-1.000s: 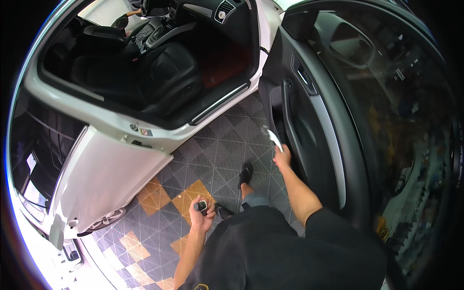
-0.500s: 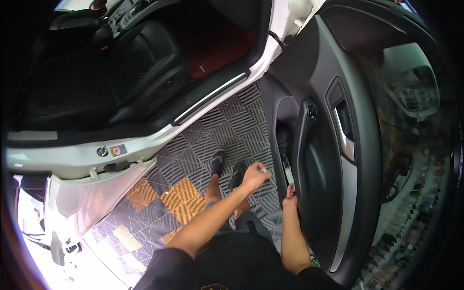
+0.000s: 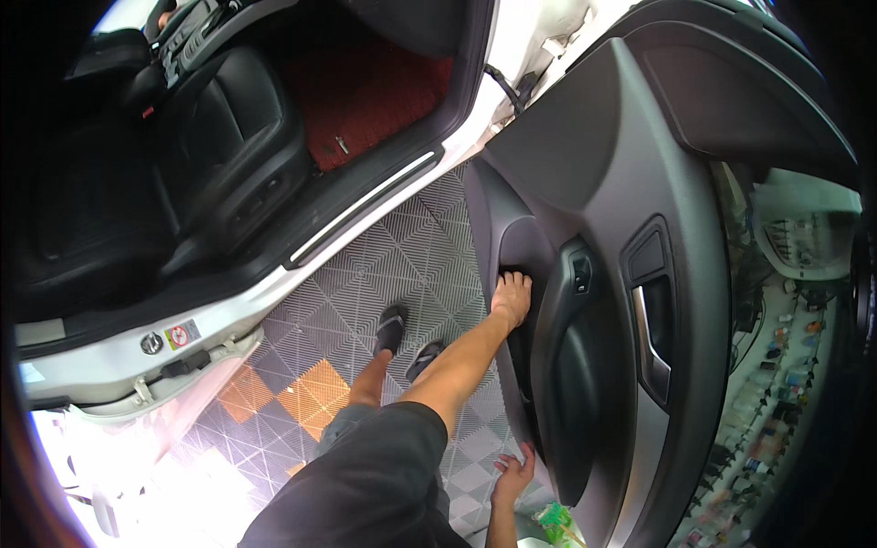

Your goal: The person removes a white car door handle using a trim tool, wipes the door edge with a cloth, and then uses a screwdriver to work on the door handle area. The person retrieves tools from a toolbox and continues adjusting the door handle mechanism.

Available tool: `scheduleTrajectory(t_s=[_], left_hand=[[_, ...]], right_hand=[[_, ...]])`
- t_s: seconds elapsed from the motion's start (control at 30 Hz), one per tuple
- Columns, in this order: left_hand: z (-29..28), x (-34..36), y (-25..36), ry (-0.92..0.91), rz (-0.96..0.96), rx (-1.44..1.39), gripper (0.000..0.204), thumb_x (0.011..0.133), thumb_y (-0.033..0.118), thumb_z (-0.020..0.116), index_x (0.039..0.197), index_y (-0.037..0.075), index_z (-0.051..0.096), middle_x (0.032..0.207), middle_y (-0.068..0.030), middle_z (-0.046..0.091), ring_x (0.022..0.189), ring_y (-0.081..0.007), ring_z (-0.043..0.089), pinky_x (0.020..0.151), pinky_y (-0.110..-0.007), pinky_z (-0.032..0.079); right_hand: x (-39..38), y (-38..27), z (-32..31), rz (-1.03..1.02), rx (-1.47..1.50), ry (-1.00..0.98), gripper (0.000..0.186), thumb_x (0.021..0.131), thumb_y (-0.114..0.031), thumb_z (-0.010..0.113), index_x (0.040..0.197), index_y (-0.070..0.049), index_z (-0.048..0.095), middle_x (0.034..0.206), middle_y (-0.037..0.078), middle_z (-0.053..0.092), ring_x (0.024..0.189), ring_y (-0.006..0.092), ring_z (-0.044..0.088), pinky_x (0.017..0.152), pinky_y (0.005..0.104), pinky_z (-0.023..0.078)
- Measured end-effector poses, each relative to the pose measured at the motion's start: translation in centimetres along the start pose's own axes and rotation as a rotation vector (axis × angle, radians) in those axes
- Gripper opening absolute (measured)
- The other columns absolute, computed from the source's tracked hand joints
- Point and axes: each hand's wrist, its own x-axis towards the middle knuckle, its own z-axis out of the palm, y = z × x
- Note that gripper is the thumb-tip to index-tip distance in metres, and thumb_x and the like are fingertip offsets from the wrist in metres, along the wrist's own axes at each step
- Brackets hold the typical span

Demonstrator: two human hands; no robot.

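My left hand [image 3: 512, 299] reaches into the storage pocket [image 3: 519, 356] of the open car door panel [image 3: 585, 365]. Its fingers bend down over the pocket's inside, and their undersides are hidden; whatever they may hold cannot be made out. Lower down, beside the near end of the same panel, my right hand [image 3: 514, 475] hangs with fingers apart and nothing visible in it. Above the pocket sit the armrest with its window switch [image 3: 581, 274] and a silver door handle [image 3: 650, 340].
To the left are the car's black leather seat [image 3: 228, 137], red floor mat [image 3: 384, 110] and white door sill [image 3: 274, 292]. Grey and orange tiles [image 3: 315, 397] cover the floor. A green item [image 3: 555, 523] stands low by the door. Through the window show several small items [image 3: 776, 411].
My left hand has moved up from over the floor into the door pocket. My right hand has drawn back from the pocket, and the long white object by it is out of sight.
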Motion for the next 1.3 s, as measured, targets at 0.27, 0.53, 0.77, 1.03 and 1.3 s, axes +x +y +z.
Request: scheduleTrajectory(t_s=[0.27,0.53,0.77,1.03,1.3], left_hand=[[-4.1,-15.2,-10.5,0.14,0.284,-0.511,0.06,0.083,0.002,0.06,0.142,-0.001,0.048,0.15,-0.0266,0.044,0.142,-0.0403,0.041,0.12,-0.045,0.033],[1.2,-40.6,-30.8,-0.078,-0.614,-0.155,0.048,0.085,0.002,0.059,0.133,0.0,0.057,0.154,-0.0229,0.039,0.138,-0.039,0.047,0.112,-0.044,0.044],[6.5,-58.4,-33.6,0.04,-0.858,-0.117,0.043,0.085,0.019,0.062,0.122,-0.003,0.064,0.141,-0.029,0.052,0.128,-0.0402,0.055,0.108,-0.044,0.047],[6.5,-59.2,-21.9,0.089,-0.291,-0.291,0.04,0.083,0.02,0.066,0.118,0.001,0.068,0.134,-0.0285,0.057,0.125,-0.0419,0.056,0.109,-0.043,0.045],[0.5,-61.4,-21.3,0.025,-0.003,-0.21,0.041,0.084,0.024,0.067,0.119,0.002,0.068,0.128,-0.0291,0.06,0.122,-0.0422,0.059,0.107,-0.045,0.046]], right_hand=[[-5.4,4.8,-4.8,0.077,-0.016,0.033,0.043,0.093,-0.007,0.05,0.135,0.0,0.047,0.127,0.017,0.052,0.086,0.0239,0.066,0.062,0.0338,0.059],[-2.4,21.0,-31.0,-0.228,0.123,0.514,0.03,0.095,-0.023,0.05,0.119,-0.007,0.056,0.084,0.01,0.061,0.063,0.0254,0.063,0.043,0.0333,0.047],[0.3,4.0,-43.3,-0.647,0.857,0.63,0.053,0.104,-0.037,0.04,0.149,-0.01,0.038,0.147,0.015,0.049,0.136,0.0298,0.046,0.115,0.0467,0.033],[-2.6,-2.3,-33.5,-0.63,0.793,0.306,0.053,0.105,-0.035,0.046,0.149,-0.006,0.043,0.139,0.014,0.055,0.123,0.0289,0.057,0.096,0.0427,0.049],[-7.9,-9.5,-36.7,-1.152,0.549,0.47,0.084,0.076,0.017,0.043,0.157,0.0,0.026,0.161,0.018,0.033,0.148,0.0312,0.034,0.121,0.0407,0.028]])
